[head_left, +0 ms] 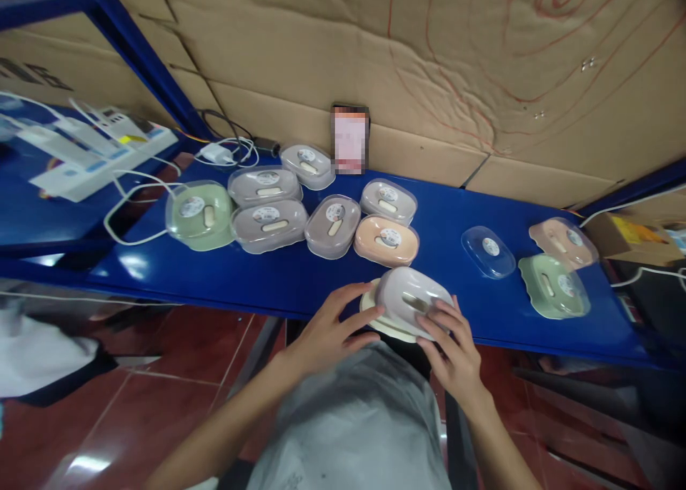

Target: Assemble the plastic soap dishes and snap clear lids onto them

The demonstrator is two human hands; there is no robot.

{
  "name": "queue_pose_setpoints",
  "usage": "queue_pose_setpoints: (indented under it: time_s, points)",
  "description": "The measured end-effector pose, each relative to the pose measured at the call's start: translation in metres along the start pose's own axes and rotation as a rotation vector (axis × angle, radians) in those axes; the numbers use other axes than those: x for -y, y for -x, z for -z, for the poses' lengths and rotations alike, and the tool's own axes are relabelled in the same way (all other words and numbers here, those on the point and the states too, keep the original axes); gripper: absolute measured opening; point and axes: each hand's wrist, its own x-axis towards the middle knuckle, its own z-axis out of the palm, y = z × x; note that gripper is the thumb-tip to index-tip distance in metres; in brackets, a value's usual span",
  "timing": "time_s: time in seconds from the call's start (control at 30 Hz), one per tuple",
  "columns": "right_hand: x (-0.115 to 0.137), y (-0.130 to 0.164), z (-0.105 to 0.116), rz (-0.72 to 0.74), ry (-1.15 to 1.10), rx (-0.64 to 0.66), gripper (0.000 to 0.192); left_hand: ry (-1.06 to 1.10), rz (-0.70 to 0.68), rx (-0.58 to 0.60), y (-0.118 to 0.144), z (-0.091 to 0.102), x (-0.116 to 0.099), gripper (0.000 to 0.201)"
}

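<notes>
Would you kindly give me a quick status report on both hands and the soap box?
Left hand and right hand both gripping the cream soap box at the blue shelf edge. Loose clear lid nearby, right. Nothing obstructing.

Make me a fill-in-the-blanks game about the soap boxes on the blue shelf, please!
1. Both hands, the left hand and the right hand, hold one soap box at the shelf's ____ edge.
2. The shelf is painted ____.
3. The clear lid lying alone has a round ____ on top.
4. The wall behind the boxes is covered with brown ____.

Missing words: front; blue; sticker; cardboard
</notes>
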Motion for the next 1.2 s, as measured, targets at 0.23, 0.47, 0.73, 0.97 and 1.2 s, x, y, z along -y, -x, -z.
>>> queue_pose_setpoints:
  time_s: [0.23,0.47,0.73,0.97,1.2]
  points:
    - [0.01,0.0,-0.009,0.063,-0.004,0.087,0.066,-0.029,-0.144,0.042,-0.015,0.006,0.005,0.027]
    - [0.01,0.002,-0.012,0.074,0.024,0.144,0.068,-0.073,-0.154,0.105,-0.018,0.01,0.003,0.021]
    - [0.001,-0.018,-0.007,0.151,0.03,0.302,0.048,-0.227,-0.298,0.196,-0.022,0.017,0.003,0.013]
    - [-0.01,-0.038,-0.009,0.225,0.052,0.407,0.04,-0.27,-0.3,0.257,-0.021,0.025,0.013,0.019]
    - [-0.019,-0.053,-0.006,0.253,0.028,0.399,0.034,-0.27,-0.278,0.202,-0.033,0.022,0.013,0.012]
